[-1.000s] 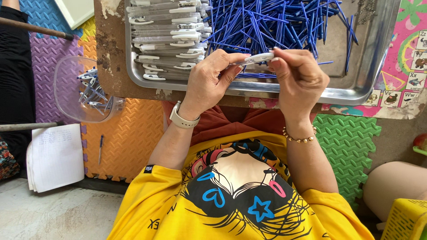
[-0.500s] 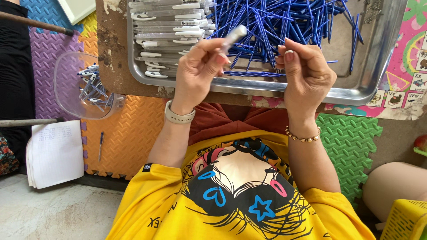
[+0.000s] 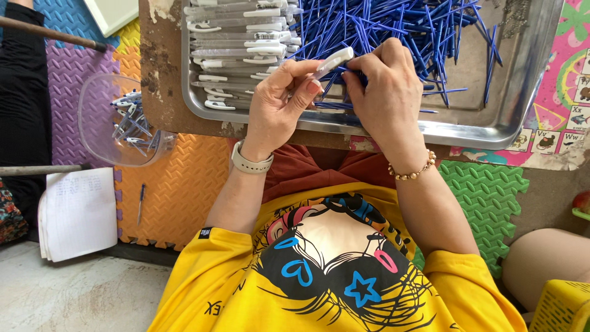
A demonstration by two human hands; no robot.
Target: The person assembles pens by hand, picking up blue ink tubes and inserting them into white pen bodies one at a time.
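My left hand (image 3: 279, 104) grips a white and clear pen barrel (image 3: 332, 63), tilted with its end toward the upper right. My right hand (image 3: 384, 86) reaches over the near edge of a steel tray (image 3: 491, 132), fingers pinched on a thin blue refill (image 3: 359, 79) at the heap's near edge. The tray holds a big pile of blue refills (image 3: 393, 24) on the right and a stack of white and clear pen barrels (image 3: 236, 37) on the left. The two hands almost touch above the tray's front rim.
The tray lies on a worn brown board (image 3: 161, 74). A clear plastic bowl (image 3: 98, 123) with several finished pens sits left of it. A paper pad (image 3: 77, 212) and a loose pen (image 3: 141, 203) lie on coloured foam mats. A yellow crate (image 3: 562, 307) stands at lower right.
My right hand moved left and forward into the refill pile and pinched a blue refill. My left hand kept the pen barrel and lowered it slightly toward the right hand.
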